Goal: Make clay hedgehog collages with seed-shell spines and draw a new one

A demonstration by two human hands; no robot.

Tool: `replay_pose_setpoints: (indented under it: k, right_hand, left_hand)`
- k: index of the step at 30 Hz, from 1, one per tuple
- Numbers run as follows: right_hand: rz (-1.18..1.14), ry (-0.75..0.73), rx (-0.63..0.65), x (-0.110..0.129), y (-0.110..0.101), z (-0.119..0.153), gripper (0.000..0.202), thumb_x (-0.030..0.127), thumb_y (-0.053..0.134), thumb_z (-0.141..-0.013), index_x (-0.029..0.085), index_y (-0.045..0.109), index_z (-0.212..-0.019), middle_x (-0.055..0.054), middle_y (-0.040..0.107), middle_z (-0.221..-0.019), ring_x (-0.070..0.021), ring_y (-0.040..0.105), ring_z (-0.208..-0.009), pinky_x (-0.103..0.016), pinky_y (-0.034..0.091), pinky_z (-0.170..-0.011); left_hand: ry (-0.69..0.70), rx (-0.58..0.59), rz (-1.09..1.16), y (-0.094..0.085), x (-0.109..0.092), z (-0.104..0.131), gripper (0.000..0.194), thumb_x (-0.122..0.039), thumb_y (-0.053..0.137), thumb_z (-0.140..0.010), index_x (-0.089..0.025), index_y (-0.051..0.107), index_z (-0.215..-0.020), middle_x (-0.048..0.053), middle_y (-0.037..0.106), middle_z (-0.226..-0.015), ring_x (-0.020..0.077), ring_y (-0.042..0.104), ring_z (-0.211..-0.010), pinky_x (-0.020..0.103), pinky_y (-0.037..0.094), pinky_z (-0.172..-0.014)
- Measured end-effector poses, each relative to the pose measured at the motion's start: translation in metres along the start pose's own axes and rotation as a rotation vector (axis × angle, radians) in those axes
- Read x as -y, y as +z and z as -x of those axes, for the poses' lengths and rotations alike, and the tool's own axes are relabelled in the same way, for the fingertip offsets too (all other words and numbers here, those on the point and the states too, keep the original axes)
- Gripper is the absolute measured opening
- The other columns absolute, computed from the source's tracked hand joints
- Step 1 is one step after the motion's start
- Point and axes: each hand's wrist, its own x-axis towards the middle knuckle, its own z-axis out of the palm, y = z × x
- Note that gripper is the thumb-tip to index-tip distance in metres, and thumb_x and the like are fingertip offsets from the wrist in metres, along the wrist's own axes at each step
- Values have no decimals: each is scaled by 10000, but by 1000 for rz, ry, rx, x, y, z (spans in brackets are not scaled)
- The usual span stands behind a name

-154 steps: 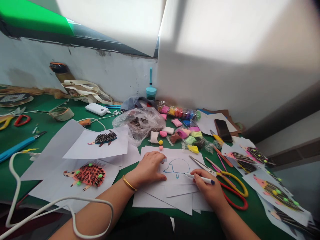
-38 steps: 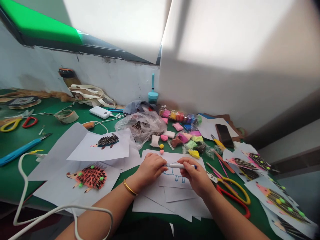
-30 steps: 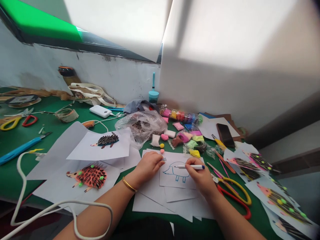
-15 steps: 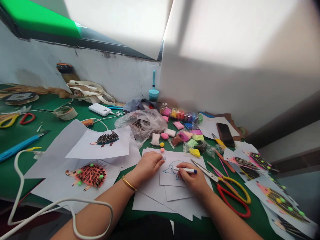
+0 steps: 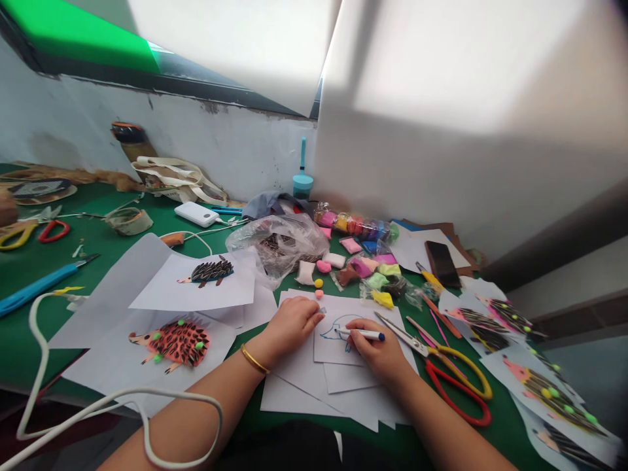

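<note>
My right hand [image 5: 375, 347] is closed round a white marker [image 5: 360, 333] with a dark blue end, its tip on a blue outline drawing [image 5: 338, 327] of an animal with a pointed snout. The small white sheet [image 5: 326, 354] under it lies on larger sheets of paper. My left hand [image 5: 294, 327] rests at the left edge of these papers, fingers curled together. By its fingertips shows a small greyish piece [image 5: 322, 310], too small to name. Just right of my right hand lie open scissors [image 5: 422, 350] with yellow and red handles.
Left are hedgehog pictures [image 5: 179, 343] on paper and a white cable [image 5: 122, 396] crossing before my left forearm. Behind are a plastic bag of seeds [image 5: 277, 245] and packets of coloured clay [image 5: 360, 265]. More hedgehog pictures [image 5: 552, 392] and a phone [image 5: 442, 264] lie right.
A brownish blurred shape, perhaps another person's hand, has come in at the left edge near the far scissors. My own hands and the marker have hardly moved.
</note>
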Motion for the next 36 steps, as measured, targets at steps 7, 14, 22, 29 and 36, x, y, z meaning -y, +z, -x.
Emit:
replay_pose_setpoints:
  k: [7, 14, 22, 29, 36]
  right_hand:
    - [-30, 8, -50, -3, -1, -1, 264, 419, 593, -855, 179, 668, -936, -33, 681, -691, -173, 600, -602, -280, 466, -557]
    - [-51, 21, -81, 2, -4, 0, 276, 434, 611, -834, 186, 670, -938, -32, 672, -703, -179, 605, -627, -284, 477, -569]
    - [-362, 44, -267, -2, -15, -10, 233, 396, 671, -795, 201, 639, -920, 15, 592, -648, -136, 540, -589, -258, 438, -563]
    - [-492, 39, -238, -3, -16, -6, 245, 422, 635, -814, 198, 667, -906, -22, 627, -720, -159, 575, -660, -276, 455, -598]
    - [-440, -40, -265, -4, -13, -6, 148, 330, 683, -792, 209, 648, -868, 37, 542, -601, -118, 486, -555, -244, 382, -530]
  left_hand:
    - [-2, -8, 2, 1, 1, 0, 304, -381, 421, -966, -189, 590, -801, 34, 637, -819, 189, 566, -816, 303, 380, -736]
    - [-6, -11, 14, 0, 1, 0, 323, -388, 399, -973, -188, 575, -790, 36, 633, -816, 190, 566, -815, 303, 386, -741]
    - [-8, -25, 64, 0, 2, 0, 336, -382, 388, -972, -191, 588, -781, 34, 627, -791, 184, 567, -787, 298, 395, -719]
    - [-12, -31, 70, 0, 2, 0, 325, -375, 398, -972, -191, 577, -772, 28, 621, -783, 178, 563, -777, 291, 394, -701]
    - [-5, -82, 98, 0, 3, 1, 283, -389, 433, -958, -196, 616, -861, 48, 657, -865, 198, 576, -845, 318, 403, -748]
